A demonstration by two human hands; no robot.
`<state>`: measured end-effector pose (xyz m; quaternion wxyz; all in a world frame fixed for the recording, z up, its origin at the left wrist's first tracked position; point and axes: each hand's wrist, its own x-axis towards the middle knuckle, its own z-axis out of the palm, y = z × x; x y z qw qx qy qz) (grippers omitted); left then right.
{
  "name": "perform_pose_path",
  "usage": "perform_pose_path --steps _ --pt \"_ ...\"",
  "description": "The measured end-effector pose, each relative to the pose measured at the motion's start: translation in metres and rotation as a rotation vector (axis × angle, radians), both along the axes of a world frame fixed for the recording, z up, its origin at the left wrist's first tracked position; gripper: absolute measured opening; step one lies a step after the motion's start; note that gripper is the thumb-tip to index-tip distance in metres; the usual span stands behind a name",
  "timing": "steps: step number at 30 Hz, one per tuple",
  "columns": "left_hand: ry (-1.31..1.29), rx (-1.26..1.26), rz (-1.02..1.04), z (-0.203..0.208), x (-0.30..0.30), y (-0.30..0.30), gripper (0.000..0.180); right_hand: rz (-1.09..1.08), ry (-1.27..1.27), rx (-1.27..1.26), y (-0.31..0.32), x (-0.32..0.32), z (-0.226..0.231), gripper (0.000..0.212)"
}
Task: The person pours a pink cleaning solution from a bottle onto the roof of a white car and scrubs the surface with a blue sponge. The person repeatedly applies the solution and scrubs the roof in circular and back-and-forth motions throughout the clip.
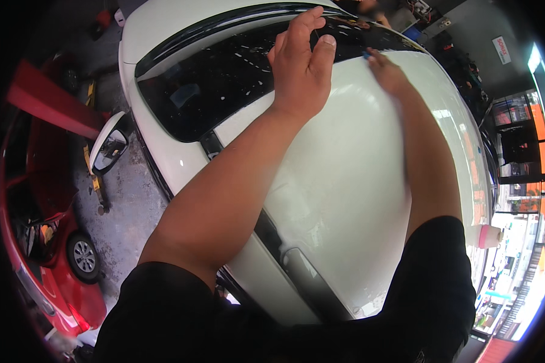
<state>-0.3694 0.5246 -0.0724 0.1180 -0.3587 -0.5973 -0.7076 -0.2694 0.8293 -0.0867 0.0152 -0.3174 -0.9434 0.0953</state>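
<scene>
Before me spreads the white car roof (339, 181), glossy and streaked with wet-looking smears. Beyond its front edge lies the dark windshield (224, 72), dotted with white spots. My left hand (301, 69) is raised in front of the roof's front edge and windshield; its fingers are bent, the thumb stands apart, and nothing shows in it. Farther right, my right hand (389, 72) lies at the roof's front edge, slightly blurred. A small blue piece (366, 54) shows at its fingertips, mostly covered by them, its kind unclear.
A white side mirror (110, 145) juts out at the left. Beyond it are a red post (54, 100) and a red car (60, 266) on the grey floor. A pink-and-white container (490, 236) is at the roof's right side. Shelving (518, 151) stands farther right.
</scene>
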Motion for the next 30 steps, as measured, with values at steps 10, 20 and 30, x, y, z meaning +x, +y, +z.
perform_pose_path --steps 10,20,30 --pt "-0.157 0.199 -0.188 0.022 -0.004 -0.007 0.046 0.295 0.193 0.234 -0.148 0.022 0.023 0.031" --pt "-0.132 0.212 -0.062 0.009 -0.012 -0.005 0.042 0.376 0.144 0.199 -0.161 0.000 0.022 0.023" --pt "-0.263 0.237 -0.063 0.028 -0.024 -0.011 0.043 0.171 0.055 0.293 -0.126 -0.006 0.021 0.020"
